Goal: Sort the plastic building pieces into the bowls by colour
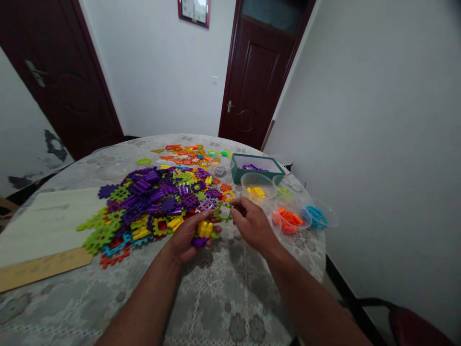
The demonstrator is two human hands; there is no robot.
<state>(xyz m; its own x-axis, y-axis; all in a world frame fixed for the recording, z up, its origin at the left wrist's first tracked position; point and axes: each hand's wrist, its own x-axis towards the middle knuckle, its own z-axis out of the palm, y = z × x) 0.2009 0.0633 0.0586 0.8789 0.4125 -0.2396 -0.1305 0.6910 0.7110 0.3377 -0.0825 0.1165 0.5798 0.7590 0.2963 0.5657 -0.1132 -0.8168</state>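
Observation:
Cupped palm-up, my left hand (187, 239) holds several plastic building pieces: yellow ones (205, 229) and a purple one (199, 242), with a bit of green under the fingers. My right hand (251, 221) pinches a green square frame piece (224, 212) with toothed edges between thumb and fingers. That frame sits just above and right of the left fingertips; whether they touch it I cannot tell. Beside my left hand spreads a big heap of interlocking pieces (158, 192), mostly purple and green, with yellow, red and blue among them.
Right of my hands stand clear tubs with orange pieces (288, 219), blue pieces (316, 217) and yellow pieces (256, 191). Behind them is a green box (237, 173) holding purple pieces. Orange pieces (187, 154) lie at the back. A pale sheet (54, 221) lies at left.

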